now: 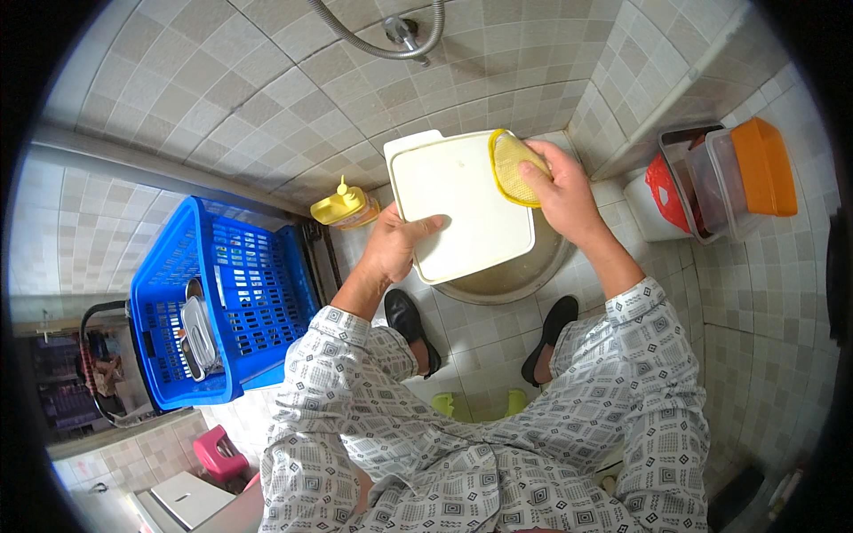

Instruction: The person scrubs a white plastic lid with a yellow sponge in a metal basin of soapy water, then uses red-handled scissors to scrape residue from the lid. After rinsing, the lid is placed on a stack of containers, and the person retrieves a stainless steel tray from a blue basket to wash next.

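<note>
My left hand point(396, 243) grips the near left edge of a white plastic lid point(466, 213), thumb flat on its face. The lid is rectangular with rounded corners, a raised rim and a tab at the far left corner. In my right hand point(563, 190) is a yellow scrubbing sponge point(516, 166), pressed against the lid's far right corner. Below the lid stands a round metal basin point(513, 283) on the tiled floor, its far part hidden by the lid.
A yellow pump bottle point(345, 205) stands by the wall on the left. Near it is a blue plastic basket point(220, 266) holding metal containers point(198, 340). Stacked containers, one orange point(763, 166), sit at the right. A shower hose point(360, 43) hangs on the far wall.
</note>
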Motion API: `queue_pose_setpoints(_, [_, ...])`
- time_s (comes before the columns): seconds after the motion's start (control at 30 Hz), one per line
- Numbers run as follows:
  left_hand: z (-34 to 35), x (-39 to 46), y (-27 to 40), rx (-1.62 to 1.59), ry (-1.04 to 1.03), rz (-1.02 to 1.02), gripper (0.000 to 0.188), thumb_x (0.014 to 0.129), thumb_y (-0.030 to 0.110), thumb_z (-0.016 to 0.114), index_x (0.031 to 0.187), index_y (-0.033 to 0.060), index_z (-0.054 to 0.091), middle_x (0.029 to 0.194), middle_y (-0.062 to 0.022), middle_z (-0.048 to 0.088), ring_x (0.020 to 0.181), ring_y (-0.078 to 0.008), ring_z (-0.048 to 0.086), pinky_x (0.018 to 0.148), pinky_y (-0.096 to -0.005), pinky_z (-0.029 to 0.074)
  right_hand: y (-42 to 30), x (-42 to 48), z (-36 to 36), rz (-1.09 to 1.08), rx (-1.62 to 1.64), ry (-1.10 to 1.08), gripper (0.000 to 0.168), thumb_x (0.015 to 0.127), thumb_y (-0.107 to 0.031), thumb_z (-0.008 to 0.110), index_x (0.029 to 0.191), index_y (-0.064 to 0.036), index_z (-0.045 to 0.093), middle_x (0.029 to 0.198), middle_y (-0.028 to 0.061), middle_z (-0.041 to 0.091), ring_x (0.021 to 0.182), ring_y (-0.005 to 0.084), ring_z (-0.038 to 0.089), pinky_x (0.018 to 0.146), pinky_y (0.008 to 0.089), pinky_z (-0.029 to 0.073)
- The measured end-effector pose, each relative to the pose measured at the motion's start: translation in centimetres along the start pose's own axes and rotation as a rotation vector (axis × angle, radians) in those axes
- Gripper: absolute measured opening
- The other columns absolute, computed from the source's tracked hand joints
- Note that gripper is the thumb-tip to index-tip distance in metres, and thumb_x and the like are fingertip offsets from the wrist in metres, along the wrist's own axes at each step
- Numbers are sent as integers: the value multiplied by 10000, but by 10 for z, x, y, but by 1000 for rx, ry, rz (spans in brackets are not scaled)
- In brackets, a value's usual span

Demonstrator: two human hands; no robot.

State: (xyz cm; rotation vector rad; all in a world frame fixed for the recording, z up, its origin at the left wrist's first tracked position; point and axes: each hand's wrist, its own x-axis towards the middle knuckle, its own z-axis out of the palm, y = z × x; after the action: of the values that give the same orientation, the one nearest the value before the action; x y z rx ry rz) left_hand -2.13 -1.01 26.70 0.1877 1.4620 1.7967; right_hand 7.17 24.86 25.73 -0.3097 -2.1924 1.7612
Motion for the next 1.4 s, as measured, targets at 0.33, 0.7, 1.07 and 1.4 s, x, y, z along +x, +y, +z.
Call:
queue_pose_setpoints(0.33, [8, -6, 1, 246, -120, 115, 444, 887, -31, 688, 1317, 31, 597, 1164, -89, 720, 962, -174, 706, 853, -326, 581, -11, -6, 11, -246, -545, 171, 384, 941, -142, 607, 1275, 10, 491, 1188, 241, 608, 1054, 413, 625, 914, 492, 504])
queue_pose_setpoints(0.7, [-7, 3, -3, 204, -124, -143, 268, 873, 48, 732, 1135, -8, 720, 979, -99, 760, 798, -164, 725, 756, -302, 594, -14, -8, 3, -266, -540, -72, 212, 905, -172, 637, 993, 18, 669, 876, 223, 668, 861, 409, 645, 816, 466, 515])
queue_pose_setpoints(1.07, [7, 0, 1, 394, -45, -104, 396, 940, 189, 739, 1250, -36, 641, 1080, -116, 731, 880, -165, 708, 795, -310, 576, 0, -21, 7, 14, -542, -368, 233, 954, -185, 561, 1012, 29, 631, 874, 223, 671, 803, 378, 658, 729, 453, 510])
queue_pose_setpoints(1.4, [12, 1, 0, 437, -77, -113, 405, 932, 169, 728, 1261, -43, 620, 1056, -104, 726, 901, -158, 691, 822, -318, 563, -29, -19, 18, -14, -429, -196, 200, 919, -152, 618, 1033, 12, 633, 935, 211, 696, 859, 408, 668, 779, 464, 525])
